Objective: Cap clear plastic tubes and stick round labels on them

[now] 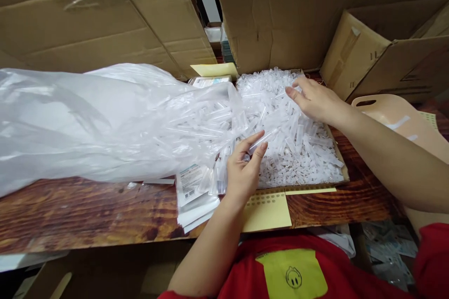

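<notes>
A clear plastic tube (258, 142) rests between the thumb and fingers of my left hand (242, 168), at the near left side of a shallow cardboard tray (345, 178). The tray is heaped with clear tubes (300, 135) and small translucent caps (291, 168). Over the far right part of the heap, my right hand (314, 98) pinches a clear plastic piece (297, 88), partly hidden by the fingers. From the left, a large clear plastic bag (115, 126) spills more tubes (203, 126) towards the tray.
Yellow sticker sheets (268, 212) and printed white packets (194, 187) lie along the wooden table's (105, 215) front. Large cardboard (280, 14) stands behind. At right are an open carton (393, 56) and a beige plastic scoop or tray (403, 112).
</notes>
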Demonstrator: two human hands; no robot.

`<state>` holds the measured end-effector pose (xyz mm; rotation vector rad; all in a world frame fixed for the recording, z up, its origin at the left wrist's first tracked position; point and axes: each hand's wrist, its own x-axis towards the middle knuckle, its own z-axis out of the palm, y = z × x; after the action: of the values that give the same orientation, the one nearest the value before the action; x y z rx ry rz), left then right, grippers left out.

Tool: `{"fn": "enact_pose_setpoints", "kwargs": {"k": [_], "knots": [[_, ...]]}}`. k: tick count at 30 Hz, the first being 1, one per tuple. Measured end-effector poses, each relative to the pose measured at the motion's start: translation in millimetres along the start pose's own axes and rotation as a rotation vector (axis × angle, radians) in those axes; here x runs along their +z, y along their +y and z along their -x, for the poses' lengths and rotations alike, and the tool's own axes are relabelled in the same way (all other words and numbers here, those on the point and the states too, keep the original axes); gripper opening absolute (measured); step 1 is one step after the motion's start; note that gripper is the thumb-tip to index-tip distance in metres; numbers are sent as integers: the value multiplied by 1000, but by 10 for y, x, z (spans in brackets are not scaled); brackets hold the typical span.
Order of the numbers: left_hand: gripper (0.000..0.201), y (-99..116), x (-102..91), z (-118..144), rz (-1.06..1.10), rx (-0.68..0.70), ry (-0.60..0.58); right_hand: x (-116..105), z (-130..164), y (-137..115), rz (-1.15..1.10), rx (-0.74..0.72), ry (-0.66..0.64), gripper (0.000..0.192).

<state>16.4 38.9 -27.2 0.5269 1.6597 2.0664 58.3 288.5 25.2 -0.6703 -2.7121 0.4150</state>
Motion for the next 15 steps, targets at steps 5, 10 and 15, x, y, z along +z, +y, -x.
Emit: {"fn": "enact_pose_setpoints", "kwargs": {"k": [5,10,15], "knots": [[42,90,23,7,128,-72,2,55,-546,-66,99,-52,-78,35],[52,180,-7,-35,372,-244,-26,358,-951,-153,148,-49,-118,13],[47,225,-37,-95,614,-342,37,302,-755,-322,135,-155,-70,14]]}}
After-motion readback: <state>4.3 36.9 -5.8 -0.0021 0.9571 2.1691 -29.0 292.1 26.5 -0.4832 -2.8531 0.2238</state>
